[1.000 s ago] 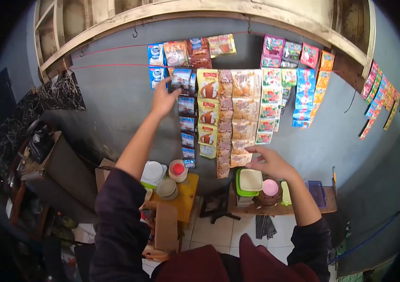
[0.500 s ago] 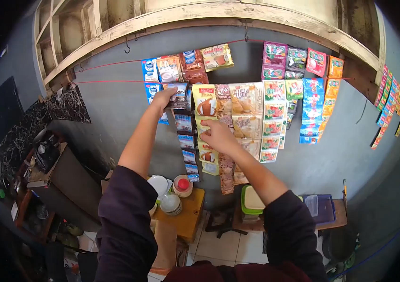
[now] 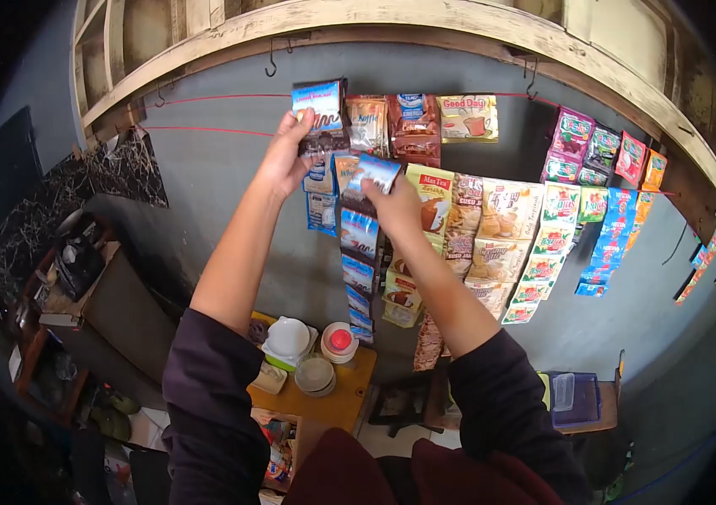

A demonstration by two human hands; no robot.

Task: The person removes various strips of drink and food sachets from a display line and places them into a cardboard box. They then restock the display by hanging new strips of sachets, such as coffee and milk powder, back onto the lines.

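Observation:
My left hand (image 3: 284, 160) is closed on the upper part of a strip of blue-and-black drink sachets (image 3: 321, 114), its thumb on the front of the top packet. My right hand (image 3: 395, 204) pinches a sachet of the same kind (image 3: 373, 175) lower and to the right, and more packets of that strip (image 3: 359, 276) hang below it. Whether the two held parts are joined cannot be made out. Right beside my right hand hangs a yellow Max Tea strip (image 3: 433, 202). Behind the held sachets are blue-and-white packets (image 3: 322, 212), partly hidden.
Two red strings (image 3: 206, 130) run along the grey wall, carrying several sachet strips, including Good Day (image 3: 468, 118) and white Teajus (image 3: 542, 265). Metal hooks (image 3: 270, 61) hang from the wooden beam above. Bowls (image 3: 316, 374) stand on a yellow table (image 3: 345, 396) below.
The blue-and-black strip has been lifted up in my left hand. My right hand has moved from the yellow tea strip to the blue-and-black sachets. The view has shifted left.

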